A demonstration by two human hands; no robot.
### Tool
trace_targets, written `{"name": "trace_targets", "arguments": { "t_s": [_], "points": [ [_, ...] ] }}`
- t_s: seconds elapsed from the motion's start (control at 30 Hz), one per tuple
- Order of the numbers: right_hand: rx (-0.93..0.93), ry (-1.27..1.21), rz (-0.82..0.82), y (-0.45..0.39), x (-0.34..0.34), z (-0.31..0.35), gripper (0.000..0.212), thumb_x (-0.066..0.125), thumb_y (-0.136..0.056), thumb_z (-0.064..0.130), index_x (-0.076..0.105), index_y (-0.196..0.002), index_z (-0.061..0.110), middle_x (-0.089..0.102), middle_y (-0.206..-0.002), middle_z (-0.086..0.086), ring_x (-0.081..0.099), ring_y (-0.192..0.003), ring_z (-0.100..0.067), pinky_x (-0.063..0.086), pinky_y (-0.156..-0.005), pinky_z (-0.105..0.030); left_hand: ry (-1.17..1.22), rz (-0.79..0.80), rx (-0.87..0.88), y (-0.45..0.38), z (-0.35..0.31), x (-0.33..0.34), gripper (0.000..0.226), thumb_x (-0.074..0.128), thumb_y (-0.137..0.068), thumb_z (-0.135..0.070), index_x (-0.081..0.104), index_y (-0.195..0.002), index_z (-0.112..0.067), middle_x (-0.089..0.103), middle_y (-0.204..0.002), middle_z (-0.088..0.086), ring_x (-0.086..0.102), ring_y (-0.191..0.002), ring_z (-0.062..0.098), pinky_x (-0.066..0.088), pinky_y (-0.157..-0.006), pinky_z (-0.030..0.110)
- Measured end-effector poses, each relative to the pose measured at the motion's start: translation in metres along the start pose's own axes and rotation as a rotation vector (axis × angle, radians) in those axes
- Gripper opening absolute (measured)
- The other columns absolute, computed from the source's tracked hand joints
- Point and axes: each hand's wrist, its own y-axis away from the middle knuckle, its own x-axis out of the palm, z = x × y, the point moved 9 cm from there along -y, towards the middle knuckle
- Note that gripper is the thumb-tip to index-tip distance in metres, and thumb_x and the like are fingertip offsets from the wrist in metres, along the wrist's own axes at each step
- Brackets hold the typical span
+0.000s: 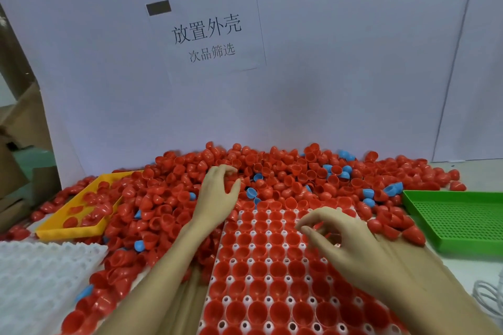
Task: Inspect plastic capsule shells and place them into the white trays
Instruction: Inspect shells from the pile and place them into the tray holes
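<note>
A big heap of red capsule shells covers the back of the table, with a few blue shells mixed in. A white tray in front of me holds red shells, open side up, in nearly every cell. My left hand reaches into the heap just beyond the tray, its fingers curled down around red shells. Over the tray's far right cells hovers my right hand, fingers loosely curled, thumb and forefinger close together. I see no shell between them.
An empty white tray lies at the near left. Behind it, a yellow tray holds some red shells. A green perforated tray sits at the right, and a white cable at the near right. A white board with a paper sign stands behind.
</note>
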Motion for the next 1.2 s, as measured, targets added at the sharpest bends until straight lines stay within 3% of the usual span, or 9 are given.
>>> {"name": "trace_targets", "arguments": {
  "t_s": [0.1,0.2,0.33,0.47,0.6,0.83,0.97,1.07,1.2],
  "points": [
    [-0.019,0.009,0.015,-0.001,0.003,-0.001,0.018,0.071,-0.1,0.013,0.076,-0.096,0.031,0.072,-0.095,0.016,0.073,-0.081,-0.01,0.058,-0.071,-0.029,-0.263,0.121,0.081,-0.056,-0.011,0.027,0.03,0.059,-0.104,-0.022,0.06,-0.132,-0.012,0.058,-0.134,0.003,0.054,-0.128,0.021,0.046,-0.108,0.035],
    [-0.041,0.039,0.036,-0.001,0.006,-0.003,0.02,0.07,-0.1,0.017,0.075,-0.097,0.035,0.071,-0.096,0.019,0.072,-0.085,-0.009,0.056,-0.071,-0.021,-0.541,0.253,0.077,-0.094,-0.001,0.052,0.04,0.055,-0.104,-0.016,0.053,-0.141,-0.004,0.051,-0.146,0.014,0.05,-0.133,0.032,0.044,-0.11,0.044],
    [-0.053,0.046,0.023,-0.002,0.003,-0.003,0.018,0.069,-0.101,0.018,0.074,-0.097,0.035,0.071,-0.093,0.017,0.071,-0.085,-0.01,0.055,-0.071,-0.02,-0.671,0.283,0.037,-0.098,0.022,0.072,0.034,0.056,-0.095,0.002,0.056,-0.128,0.001,0.051,-0.142,0.019,0.052,-0.125,0.04,0.045,-0.104,0.046],
    [-0.057,0.038,0.008,-0.002,0.0,0.001,0.016,0.068,-0.101,0.016,0.074,-0.098,0.031,0.071,-0.094,0.018,0.071,-0.082,-0.01,0.054,-0.07,-0.019,-0.483,0.103,0.062,-0.091,0.03,0.059,0.018,0.067,-0.085,0.012,0.063,-0.096,-0.002,0.064,-0.11,0.014,0.06,-0.104,0.034,0.049,-0.087,0.045],
    [-0.048,0.033,0.006,-0.002,-0.002,0.003,0.017,0.067,-0.102,0.016,0.074,-0.096,0.031,0.071,-0.092,0.017,0.072,-0.078,-0.009,0.055,-0.067,-0.021,-0.283,0.001,-0.008,-0.085,0.045,0.036,0.014,0.081,-0.084,0.002,0.07,-0.083,-0.008,0.069,-0.091,0.004,0.067,-0.092,0.025,0.045,-0.076,0.029],
    [0.032,0.017,0.018,-0.001,-0.003,-0.001,0.018,0.068,-0.101,0.014,0.075,-0.094,0.029,0.073,-0.085,0.018,0.072,-0.073,-0.01,0.051,-0.066,-0.016,0.143,-0.184,0.047,-0.055,0.007,-0.017,0.018,0.082,-0.088,-0.008,0.071,-0.096,-0.02,0.073,-0.087,-0.009,0.068,-0.084,0.005,0.057,-0.083,0.025],
    [0.073,-0.064,0.035,-0.001,-0.006,-0.001,0.015,0.066,-0.103,0.016,0.076,-0.098,0.026,0.075,-0.087,0.01,0.074,-0.071,-0.011,0.055,-0.067,-0.022,0.331,-0.053,0.183,0.016,-0.053,-0.02,0.026,0.082,-0.089,-0.013,0.071,-0.103,-0.032,0.076,-0.097,-0.012,0.072,-0.092,0.013,0.054,-0.084,0.017],
    [0.105,-0.148,0.033,-0.001,-0.006,-0.002,0.012,0.066,-0.103,0.018,0.074,-0.107,0.026,0.075,-0.092,0.005,0.076,-0.075,-0.016,0.062,-0.072,-0.034,0.393,-0.011,0.155,0.072,-0.071,-0.018,0.025,0.082,-0.09,-0.018,0.072,-0.108,-0.031,0.076,-0.102,-0.006,0.072,-0.097,0.019,0.054,-0.086,0.019],
    [0.115,-0.388,0.144,0.001,0.007,0.007,0.037,0.071,-0.098,0.029,0.064,-0.134,0.033,0.074,-0.113,0.004,0.078,-0.093,-0.021,0.065,-0.077,-0.037,0.539,-0.01,0.093,0.104,-0.083,-0.019,0.024,0.083,-0.086,-0.022,0.073,-0.106,-0.03,0.076,-0.099,-0.004,0.073,-0.095,0.018,0.053,-0.084,0.016]
  ]
}}
